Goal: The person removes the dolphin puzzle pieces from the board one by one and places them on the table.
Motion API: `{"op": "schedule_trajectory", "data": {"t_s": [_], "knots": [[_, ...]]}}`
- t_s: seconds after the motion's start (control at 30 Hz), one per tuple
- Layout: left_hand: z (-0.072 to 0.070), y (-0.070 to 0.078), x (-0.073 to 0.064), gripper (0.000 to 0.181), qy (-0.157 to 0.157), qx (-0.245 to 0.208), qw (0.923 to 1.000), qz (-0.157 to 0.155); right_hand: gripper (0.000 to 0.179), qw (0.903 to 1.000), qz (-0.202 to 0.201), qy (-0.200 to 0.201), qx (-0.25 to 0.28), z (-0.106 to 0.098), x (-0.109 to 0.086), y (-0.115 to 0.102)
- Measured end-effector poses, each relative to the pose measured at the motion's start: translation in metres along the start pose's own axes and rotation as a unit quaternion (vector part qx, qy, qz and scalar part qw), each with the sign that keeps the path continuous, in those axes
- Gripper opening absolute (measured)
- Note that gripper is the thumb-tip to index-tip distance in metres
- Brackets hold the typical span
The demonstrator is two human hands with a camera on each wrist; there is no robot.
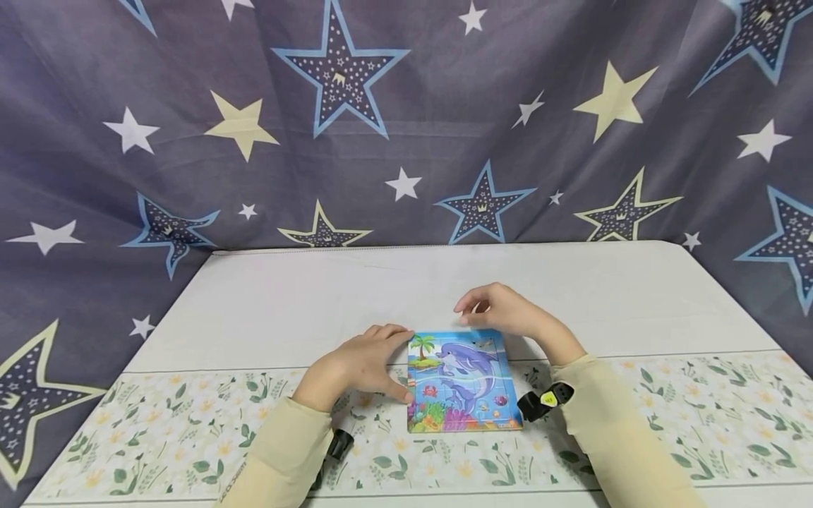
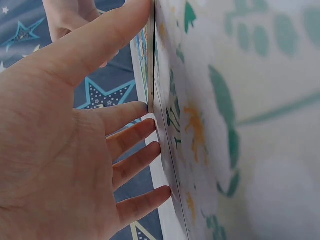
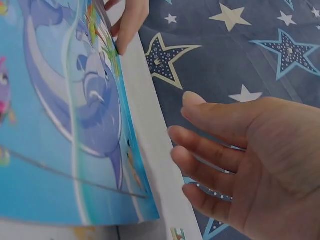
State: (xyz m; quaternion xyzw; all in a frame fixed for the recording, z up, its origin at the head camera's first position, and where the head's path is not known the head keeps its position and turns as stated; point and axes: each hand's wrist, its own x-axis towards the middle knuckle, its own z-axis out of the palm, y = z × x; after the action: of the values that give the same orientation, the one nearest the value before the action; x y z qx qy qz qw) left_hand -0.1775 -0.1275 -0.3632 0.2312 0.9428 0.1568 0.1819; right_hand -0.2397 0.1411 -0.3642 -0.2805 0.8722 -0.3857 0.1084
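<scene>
A square dolphin picture puzzle [image 1: 466,381] lies flat on the table, with a palm tree, a crab and coral around its dolphins. My left hand [image 1: 365,360] is at its left side, thumb and index fingertip right at the edge, fingers spread and fairly straight. The left wrist view shows that hand [image 2: 65,135] with the puzzle's thin side edge [image 2: 151,65] against the thumb and index finger. Just beyond the puzzle's far right corner hovers my right hand [image 1: 504,310], its fingers loosely bent. Nothing shows between the fingers of this hand [image 3: 240,155] in the right wrist view.
A white table cover [image 1: 317,296] with a floral band [image 1: 209,423] lies under the puzzle. Behind the table's far edge hangs a dark star-patterned cloth [image 1: 419,99], which also runs down both sides. Each forearm wears a black wrist strap [image 1: 546,402].
</scene>
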Motion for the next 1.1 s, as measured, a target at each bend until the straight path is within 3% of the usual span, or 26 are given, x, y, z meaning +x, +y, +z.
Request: {"op": "schedule_trajectory", "data": {"t_s": [0.17, 0.37, 0.7, 1.1], "knots": [[0.0, 0.0, 0.001, 0.105, 0.0, 0.005, 1.0, -0.002, 0.019, 0.9987, -0.009, -0.049, -0.006, 0.004, -0.001, -0.007], [0.0, 0.0, 0.0, 0.106, 0.001, 0.004, 1.0, 0.0, 0.018, 0.9968, -0.012, -0.076, -0.02, 0.011, 0.001, -0.013], [-0.001, 0.0, 0.0, 0.106, -0.004, 0.004, 1.0, 0.005, 0.025, 0.9915, -0.052, -0.098, -0.067, 0.025, 0.003, -0.022], [0.0, -0.001, 0.0, 0.106, -0.003, 0.006, 1.0, 0.006, 0.029, 0.9881, -0.043, -0.099, -0.11, 0.033, 0.003, -0.022]]}}
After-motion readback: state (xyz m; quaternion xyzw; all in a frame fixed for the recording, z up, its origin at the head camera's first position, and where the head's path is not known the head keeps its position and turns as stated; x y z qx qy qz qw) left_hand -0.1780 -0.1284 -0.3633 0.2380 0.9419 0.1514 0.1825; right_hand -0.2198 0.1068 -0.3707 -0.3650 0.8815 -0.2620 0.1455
